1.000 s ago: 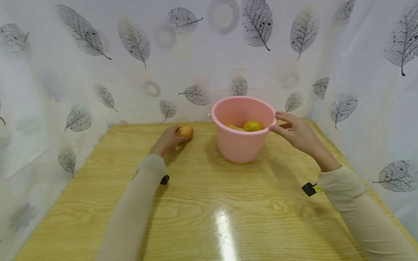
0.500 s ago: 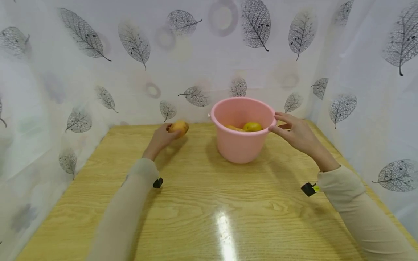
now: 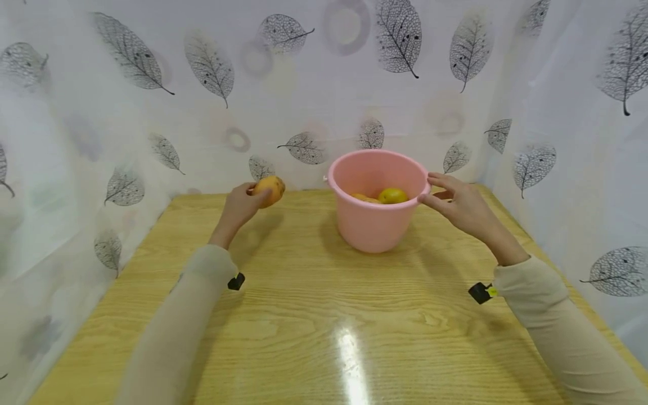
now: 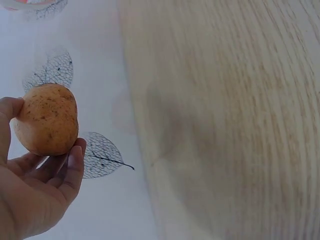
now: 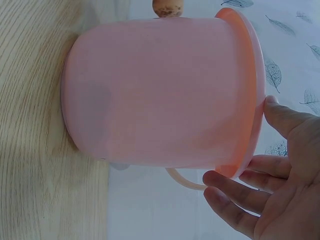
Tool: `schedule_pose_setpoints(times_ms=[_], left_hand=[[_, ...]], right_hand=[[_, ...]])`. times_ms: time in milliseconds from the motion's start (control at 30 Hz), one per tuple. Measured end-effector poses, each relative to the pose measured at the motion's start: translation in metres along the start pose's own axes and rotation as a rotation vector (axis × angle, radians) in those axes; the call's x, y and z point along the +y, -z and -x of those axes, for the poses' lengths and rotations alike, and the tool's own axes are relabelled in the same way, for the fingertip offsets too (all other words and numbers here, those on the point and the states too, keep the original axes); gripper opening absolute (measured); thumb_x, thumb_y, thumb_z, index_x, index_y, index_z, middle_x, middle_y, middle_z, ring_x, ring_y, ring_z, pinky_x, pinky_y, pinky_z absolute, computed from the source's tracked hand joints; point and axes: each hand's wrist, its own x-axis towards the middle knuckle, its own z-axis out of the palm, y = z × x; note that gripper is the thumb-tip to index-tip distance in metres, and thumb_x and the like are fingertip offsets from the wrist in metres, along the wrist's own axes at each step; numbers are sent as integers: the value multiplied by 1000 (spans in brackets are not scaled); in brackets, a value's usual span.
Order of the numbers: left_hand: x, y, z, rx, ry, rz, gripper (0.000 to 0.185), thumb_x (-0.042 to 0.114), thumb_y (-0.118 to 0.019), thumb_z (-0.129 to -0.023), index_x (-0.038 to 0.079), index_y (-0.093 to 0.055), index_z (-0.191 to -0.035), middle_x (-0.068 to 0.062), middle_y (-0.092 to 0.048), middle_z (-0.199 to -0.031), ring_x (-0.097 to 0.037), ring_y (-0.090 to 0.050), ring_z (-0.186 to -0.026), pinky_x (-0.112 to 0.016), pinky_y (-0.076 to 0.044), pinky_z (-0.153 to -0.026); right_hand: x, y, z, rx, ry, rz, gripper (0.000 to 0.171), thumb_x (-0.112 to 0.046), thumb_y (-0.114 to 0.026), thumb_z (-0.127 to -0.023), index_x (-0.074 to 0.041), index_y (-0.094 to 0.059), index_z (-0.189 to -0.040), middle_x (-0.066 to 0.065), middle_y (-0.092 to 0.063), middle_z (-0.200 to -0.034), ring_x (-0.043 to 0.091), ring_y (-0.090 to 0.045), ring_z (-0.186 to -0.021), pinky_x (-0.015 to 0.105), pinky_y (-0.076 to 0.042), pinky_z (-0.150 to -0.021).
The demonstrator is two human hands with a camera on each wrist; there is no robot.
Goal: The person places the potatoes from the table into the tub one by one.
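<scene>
A potato [image 3: 270, 192], tan with dark specks, is held by my left hand [image 3: 240, 203] above the far left of the table. In the left wrist view the thumb and fingers clasp the potato [image 4: 47, 120] from opposite sides. A pink bucket [image 3: 372, 228] stands upright right of centre. My right hand [image 3: 463, 208] holds the bucket's right rim, thumb toward the front and fingers farther round. Inside the bucket lie a yellow-green, mango-like fruit [image 3: 393, 196] and tan pieces [image 3: 365, 198], partly hidden by the near wall.
The wooden table [image 3: 324, 304] has a glossy light reflection near its front. A white curtain with leaf prints [image 3: 304, 84] closes off the back and both sides. The bucket's handle [image 5: 185, 181] hangs behind it in the right wrist view.
The left hand has lifted the potato off the table area and drawn it leftward, away from the bucket. The right hand and the bucket have stayed in place.
</scene>
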Motion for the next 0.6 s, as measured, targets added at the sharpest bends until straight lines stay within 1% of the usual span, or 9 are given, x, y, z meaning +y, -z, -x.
schedule_pose_setpoints(times_ms=[167,433,533,600], left_hand=[[15,5,4,7,11,-21,84,59,-55,-100,-3,-41,-155,-28,-49,-150,-44,-53,-131,-56,-49,-105],[39,16,13,-28,14,-45,88,64,-53,-99,-3,-40,-156,-27,-47,-153,-43,-54,-131,-56,-48,-106],[48,19,15,-29,16,-44,88,64,-53,-99,-2,-40,-156,-26,-47,-153,-42,-56,-129,-56,-48,-105],[53,22,16,-26,16,-36,88,64,-53,-99,-2,-41,-156,-27,-48,-152,-41,-60,-123,-55,-50,-103]], right_hand=[[1,1,0,2,3,-2,57,-27,-68,-102,3,-53,-148,24,-44,-157,49,-66,-112,63,-57,-84],[1,0,0,15,17,-17,55,-24,-70,-102,3,-54,-147,25,-44,-156,49,-66,-110,63,-57,-84],[1,0,0,15,18,-19,55,-24,-70,-101,3,-54,-146,26,-44,-156,50,-66,-109,63,-57,-84],[2,0,0,16,19,-19,55,-24,-70,-102,4,-54,-146,26,-44,-155,50,-66,-109,63,-57,-84]])
